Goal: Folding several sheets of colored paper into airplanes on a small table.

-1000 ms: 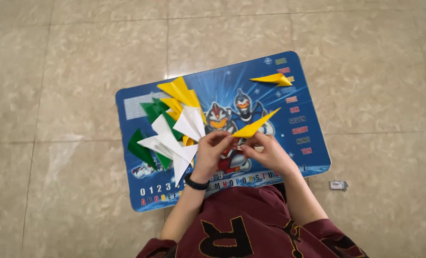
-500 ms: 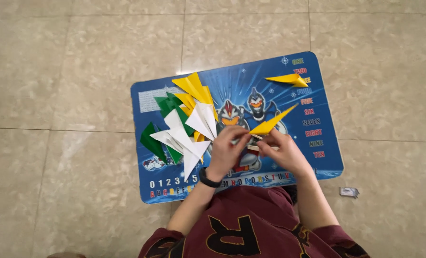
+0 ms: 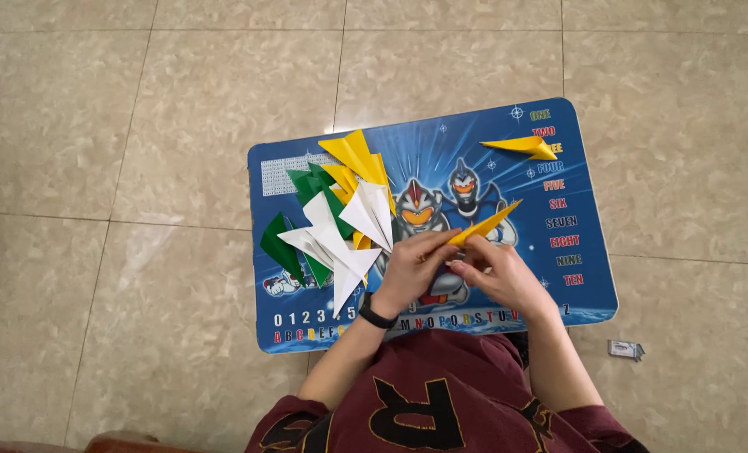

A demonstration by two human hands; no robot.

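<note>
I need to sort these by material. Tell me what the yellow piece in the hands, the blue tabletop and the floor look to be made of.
Yellow folded piece: thin paper, matte, with sharp creases and a fine point. Both the left hand and the right hand pinch it. Blue tabletop: probably printed laminate or plastic, smooth with a slight sheen. Floor: glossy beige tiles, likely ceramic, with grout lines and reflections.

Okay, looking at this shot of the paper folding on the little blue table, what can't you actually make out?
Head view only:
- Yellow paper: its near end is hidden inside both hands, so the fold being worked is not visible.
- Left hand and right hand: fingertips overlap, so the exact grip is unclear.
- Paper pile: sheets overlap, so the count is uncertain.
- Small object on the floor: too small to identify.
- Table: legs hidden beneath its top.
</note>
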